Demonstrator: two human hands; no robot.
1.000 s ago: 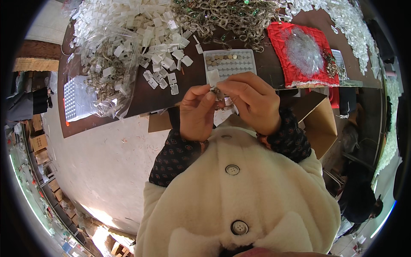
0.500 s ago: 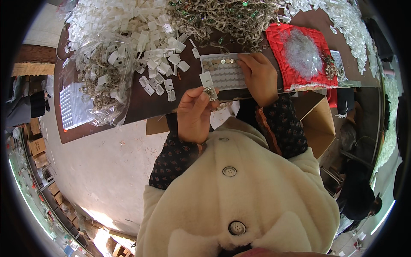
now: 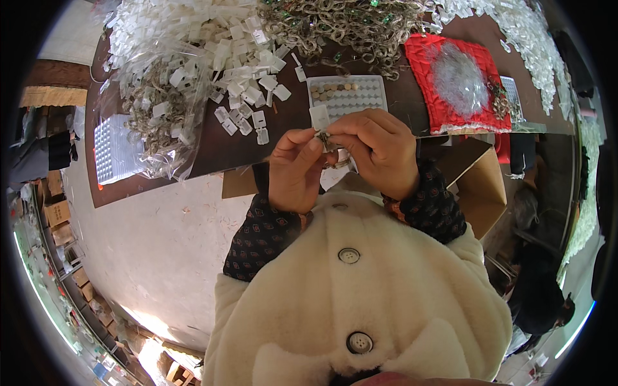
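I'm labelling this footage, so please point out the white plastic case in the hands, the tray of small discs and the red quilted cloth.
White plastic case (image 3: 319, 116): head view, on its upper flap.
Tray (image 3: 369, 96): head view, on its bare right part.
Red quilted cloth (image 3: 433, 118): head view, on its lower left part.

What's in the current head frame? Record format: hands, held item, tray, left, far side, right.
left hand: pinching white plastic case
right hand: fingertips at the case's lower end; exact grip hidden
held item: flat part up, lower part mostly covered by fingers
tray: white dimpled tray beyond the hands; round discs in part of it
left: pile of white cases; clear bag with cord and white pieces
far side: tangled cord heap, green bits
right: red quilted cloth under clear stringy bundle
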